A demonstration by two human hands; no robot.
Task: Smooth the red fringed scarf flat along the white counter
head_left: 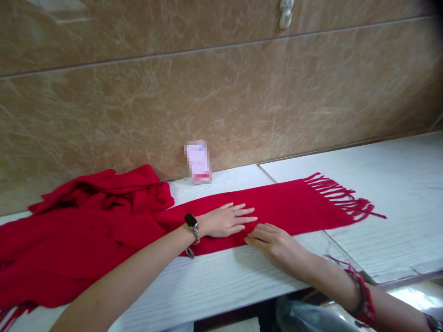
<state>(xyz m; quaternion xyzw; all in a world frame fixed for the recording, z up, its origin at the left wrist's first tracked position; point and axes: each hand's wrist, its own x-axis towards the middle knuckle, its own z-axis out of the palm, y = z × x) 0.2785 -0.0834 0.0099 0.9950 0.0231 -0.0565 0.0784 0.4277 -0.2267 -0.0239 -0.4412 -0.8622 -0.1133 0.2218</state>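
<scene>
A long red scarf (284, 207) lies across the white surface. Its right end is smoothed flat and finishes in a fringe (342, 198), while the left part is bunched and wrinkled. My left hand (228, 220) rests palm down on the flat stretch, fingers spread, with a ring on one finger and a band at the wrist. At the scarf's near edge is my right hand (273, 242), its fingers curled together against the cloth. Whether those fingertips pinch the edge is hidden. Near the bottom left corner, more red fringe (17, 311) hangs down.
A pink, blurred-out object like a phone (198, 161) leans against the brown tiled wall (138, 110). The white tabletop (398, 184) extends to the right, with seams between its boards. A small white hook (285, 14) is fixed to the wall. My knees show below the front edge.
</scene>
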